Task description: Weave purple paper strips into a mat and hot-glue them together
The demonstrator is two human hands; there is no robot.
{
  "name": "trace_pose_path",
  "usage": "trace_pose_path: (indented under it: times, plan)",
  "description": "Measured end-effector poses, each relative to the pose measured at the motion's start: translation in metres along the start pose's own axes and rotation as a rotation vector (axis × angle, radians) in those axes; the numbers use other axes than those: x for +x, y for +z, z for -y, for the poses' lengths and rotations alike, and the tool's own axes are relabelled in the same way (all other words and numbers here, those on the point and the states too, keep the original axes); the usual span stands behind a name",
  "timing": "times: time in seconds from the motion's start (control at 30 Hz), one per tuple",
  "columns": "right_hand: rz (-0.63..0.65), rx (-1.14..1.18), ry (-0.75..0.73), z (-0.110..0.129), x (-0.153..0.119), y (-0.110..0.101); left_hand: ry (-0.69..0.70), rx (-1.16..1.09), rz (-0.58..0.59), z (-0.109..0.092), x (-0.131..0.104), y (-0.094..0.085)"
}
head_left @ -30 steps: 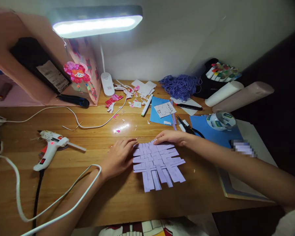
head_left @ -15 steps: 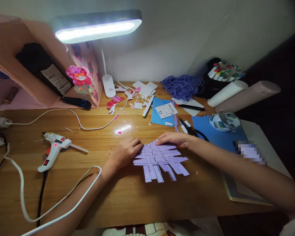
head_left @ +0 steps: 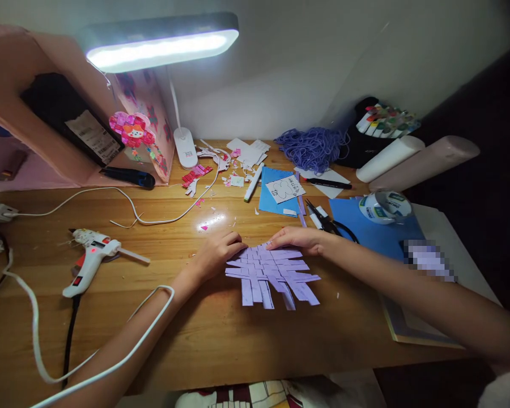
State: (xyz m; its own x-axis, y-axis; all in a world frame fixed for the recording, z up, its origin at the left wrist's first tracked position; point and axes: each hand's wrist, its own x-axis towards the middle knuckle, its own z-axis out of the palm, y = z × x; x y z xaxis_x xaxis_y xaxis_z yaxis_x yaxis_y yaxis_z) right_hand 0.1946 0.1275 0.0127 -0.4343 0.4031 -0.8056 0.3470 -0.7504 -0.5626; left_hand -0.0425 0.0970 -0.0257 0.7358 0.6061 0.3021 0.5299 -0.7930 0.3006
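**A:** Where are the two hands?

**B:** Both rest on a wooden surface (head_left: pixel 204 340), near its middle. The left hand (head_left: pixel 216 255) is loosely curled, its fingertips touching the left far corner of a woven mat of lilac paper strips (head_left: pixel 272 273). The right hand (head_left: pixel 300 238) lies flat, fingers stretched leftward, pressing on the mat's far edge. Neither hand grips anything; both simply touch the paper.

**A:** And how does the mat lie relative to them?

**B:** It lies flat between the hands and the near edge of the surface, so the hands meet along its far side. Loose strip ends stick out toward the near edge and to both sides.

**A:** What is around that?

**B:** To the left, a white glue gun (head_left: pixel 89 258) lies on its side with a small red light, near the left edge; a white cable (head_left: pixel 38 351) loops across the left forearm. Just beyond the right hand, black scissors (head_left: pixel 327 222) rest beside blue paper sheets (head_left: pixel 374 232), with a roll of tape (head_left: pixel 385 207) on one sheet. Farther back are a white marker (head_left: pixel 254 182), pink and white paper scraps (head_left: pixel 221 164), a tangle of purple yarn (head_left: pixel 312 148) and a case of coloured markers (head_left: pixel 382 127) toward the far right corner. A lit desk lamp (head_left: pixel 159 42) stands at the far edge, beside a pink cardboard piece (head_left: pixel 68 113) at the far left.
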Motion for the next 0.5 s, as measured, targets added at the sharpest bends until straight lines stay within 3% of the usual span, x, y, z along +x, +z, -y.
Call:
trace_pose_path:
  times: [0.5]
  plan:
    - [0.000,-0.005,0.040,0.0014,-0.0020,0.0012,0.147,-0.020,-0.120,0.0061,0.0004,0.0056]
